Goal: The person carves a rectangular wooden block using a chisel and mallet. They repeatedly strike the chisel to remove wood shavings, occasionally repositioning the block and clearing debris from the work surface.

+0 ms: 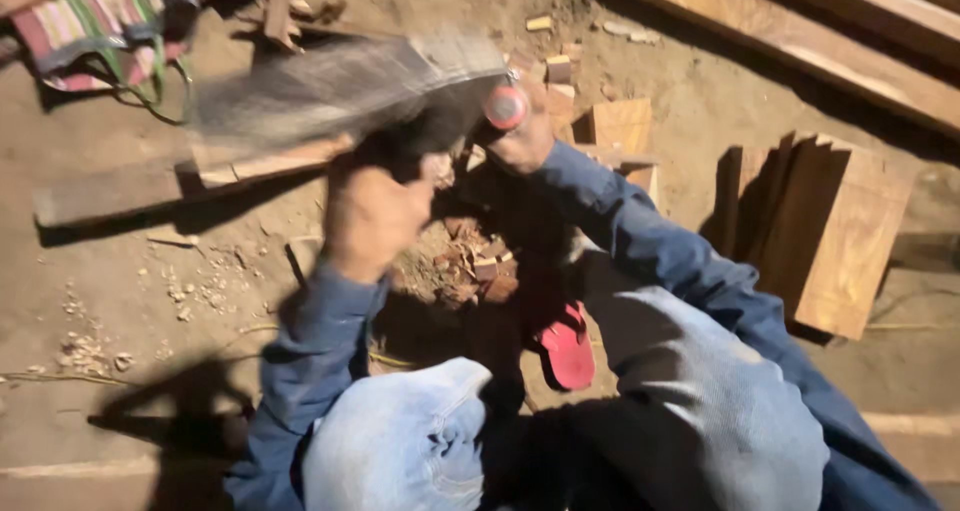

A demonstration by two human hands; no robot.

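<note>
Centrally, a broad, motion-blurred grey blade with a dark handle (340,96) is raised above the dirt floor (130,261); the left hand (370,216) forms a clenched grip on the dark handle end, so the blade extends up and to the left of that grip. Its long axis runs roughly from upper right to lower left. The right hand (520,136) is closed around a small red-capped object (507,106) just beside the blade's right end. Below both hands lies a heap of reddish wood chips (465,266), with a red sandal (568,349) near it. Flat wooden boards (840,236) lie at right, and a striped cloth bag (100,26) at upper left.
</note>
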